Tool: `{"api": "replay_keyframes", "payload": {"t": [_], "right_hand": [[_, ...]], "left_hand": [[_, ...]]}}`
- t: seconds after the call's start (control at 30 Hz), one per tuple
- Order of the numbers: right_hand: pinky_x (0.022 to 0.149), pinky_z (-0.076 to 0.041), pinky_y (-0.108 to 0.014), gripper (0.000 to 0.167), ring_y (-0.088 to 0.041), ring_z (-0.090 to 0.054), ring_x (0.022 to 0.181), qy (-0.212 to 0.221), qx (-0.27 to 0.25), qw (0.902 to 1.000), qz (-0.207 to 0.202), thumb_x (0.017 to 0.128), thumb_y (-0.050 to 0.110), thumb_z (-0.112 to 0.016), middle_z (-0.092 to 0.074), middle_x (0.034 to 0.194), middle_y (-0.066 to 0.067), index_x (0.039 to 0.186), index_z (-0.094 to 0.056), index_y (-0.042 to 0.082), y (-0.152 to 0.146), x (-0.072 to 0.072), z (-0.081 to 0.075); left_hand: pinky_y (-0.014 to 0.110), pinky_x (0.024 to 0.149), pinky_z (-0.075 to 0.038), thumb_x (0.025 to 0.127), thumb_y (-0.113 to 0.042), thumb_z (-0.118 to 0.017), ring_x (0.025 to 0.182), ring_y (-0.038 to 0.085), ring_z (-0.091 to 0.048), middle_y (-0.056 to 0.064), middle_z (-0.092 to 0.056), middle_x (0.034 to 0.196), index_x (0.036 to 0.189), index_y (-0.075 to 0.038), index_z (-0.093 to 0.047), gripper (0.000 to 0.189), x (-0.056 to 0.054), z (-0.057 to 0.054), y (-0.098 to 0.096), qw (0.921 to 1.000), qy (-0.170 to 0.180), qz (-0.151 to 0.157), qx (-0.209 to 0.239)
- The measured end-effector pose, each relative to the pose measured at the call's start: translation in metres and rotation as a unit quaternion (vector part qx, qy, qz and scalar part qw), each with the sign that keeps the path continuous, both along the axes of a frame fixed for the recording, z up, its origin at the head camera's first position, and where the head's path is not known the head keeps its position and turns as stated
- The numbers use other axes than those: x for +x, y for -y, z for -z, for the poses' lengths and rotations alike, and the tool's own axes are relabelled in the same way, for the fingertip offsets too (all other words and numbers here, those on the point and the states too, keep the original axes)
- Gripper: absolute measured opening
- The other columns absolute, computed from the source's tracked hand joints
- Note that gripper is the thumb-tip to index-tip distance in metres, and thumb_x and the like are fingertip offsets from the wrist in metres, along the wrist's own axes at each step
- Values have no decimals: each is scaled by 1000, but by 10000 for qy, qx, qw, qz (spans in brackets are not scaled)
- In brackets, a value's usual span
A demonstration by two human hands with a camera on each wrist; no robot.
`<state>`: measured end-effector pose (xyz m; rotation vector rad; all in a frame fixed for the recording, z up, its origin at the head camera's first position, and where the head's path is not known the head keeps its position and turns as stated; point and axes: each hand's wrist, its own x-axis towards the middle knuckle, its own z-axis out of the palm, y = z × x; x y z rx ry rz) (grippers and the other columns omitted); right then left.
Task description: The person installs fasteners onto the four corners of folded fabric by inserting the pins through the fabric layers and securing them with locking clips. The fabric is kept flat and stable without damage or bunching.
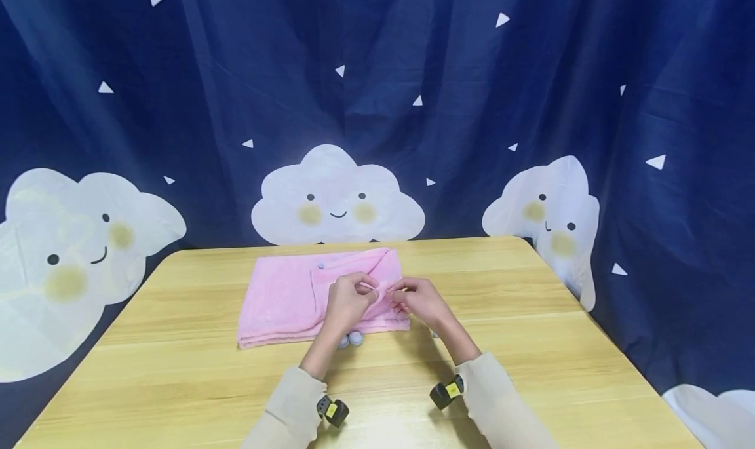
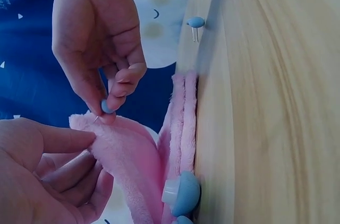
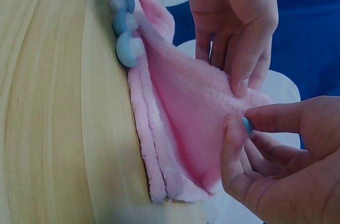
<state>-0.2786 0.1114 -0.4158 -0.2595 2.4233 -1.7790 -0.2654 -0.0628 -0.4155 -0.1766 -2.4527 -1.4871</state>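
Note:
A pink plush blanket [image 1: 283, 292] lies folded on the table. My left hand [image 1: 349, 299] pinches a raised edge of it between thumb and fingers, seen closely in the left wrist view [image 2: 48, 176]. Facing it, my right hand [image 1: 420, 299] pinches a small blue-headed pin [image 2: 107, 106], whose thin metal prong points at the lifted edge. Whether the prong has entered the fabric I cannot tell. In the right wrist view my right fingers mostly cover the blue head [image 3: 246, 125]. Below the hands, blue mushroom-shaped caps [image 1: 356, 337] with whitish bases stand against the blanket's near edge.
Another blue-headed pin with two prongs [image 2: 196, 22] is on the wooden table [image 1: 177, 370], right of the blanket. A small blue head [image 1: 321, 265] shows on the blanket's upper part. Behind the table hangs a dark blue curtain [image 1: 377, 121] with clouds.

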Motion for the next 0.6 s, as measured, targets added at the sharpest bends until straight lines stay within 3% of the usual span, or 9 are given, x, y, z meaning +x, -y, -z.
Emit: {"api": "replay_keyframes", "payload": {"t": [0.13,0.37,0.6], "right_hand": [[79,-59,-42,22,-19,-66,77,236,-217,9994,-129,96,9,-60,-71,91,-19,106,-69,-8,0,2,-3],[83,-60,-41,45,-23,-68,85,591,-429,9966,-383,105,33,-54,-69,103,-25,114,-61,-11,-1,3,-5],[82,-61,-38,25,-25,-70,85,724,-602,9947,-417,102,18,-57,-67,102,-25,108,-56,-6,0,1,-2]], "left_hand": [[31,65,-57,78,0,-76,70,18,-74,8,-78,80,86,-11,-77,14,1,0,-1,9999,-88,-5,-48],[37,73,-59,78,5,-74,75,19,-74,7,-79,82,83,-8,-78,15,3,-1,-4,9974,-503,12,-514],[42,82,-60,78,4,-77,84,23,-76,6,-79,86,83,-10,-78,15,5,-3,-6,9976,-398,31,-561]]}}
